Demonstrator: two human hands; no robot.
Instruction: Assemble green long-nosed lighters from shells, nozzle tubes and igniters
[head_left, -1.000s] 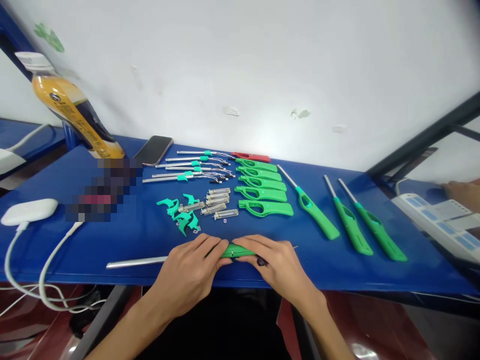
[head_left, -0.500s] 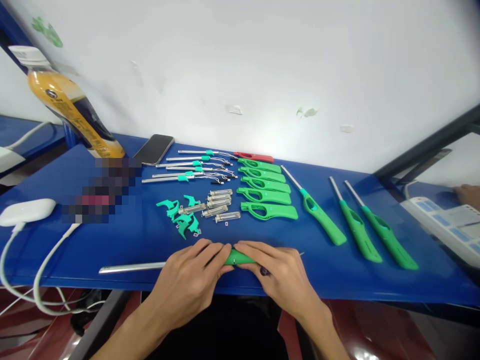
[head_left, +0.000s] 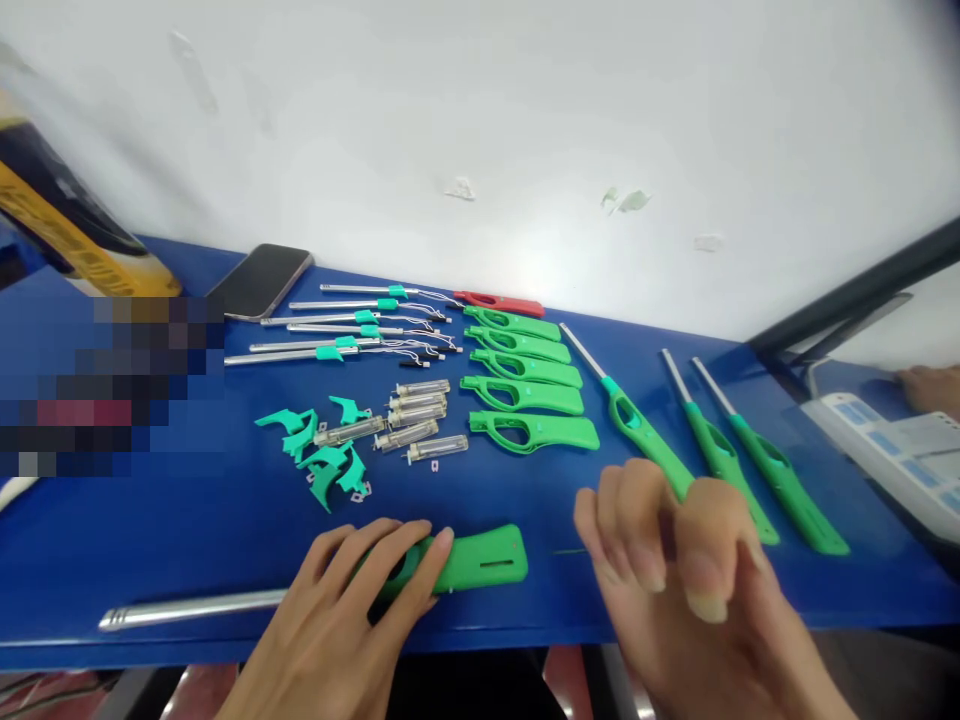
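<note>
Fingers [head_left: 421,580] of the left hand [head_left: 322,620] grip the green lighter [head_left: 484,560] from above, near table [head_left: 517,490] edge; tube [head_left: 195,607] points left. Right hand [head_left: 675,560], right of lighter: fingers curled, contents cannot be told.

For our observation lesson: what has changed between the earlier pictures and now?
The right hand has let go of the green lighter and moved right, uncovering its slotted end. The left hand still holds it. The loose handles, metal rods and clear tubes lie as before.
</note>
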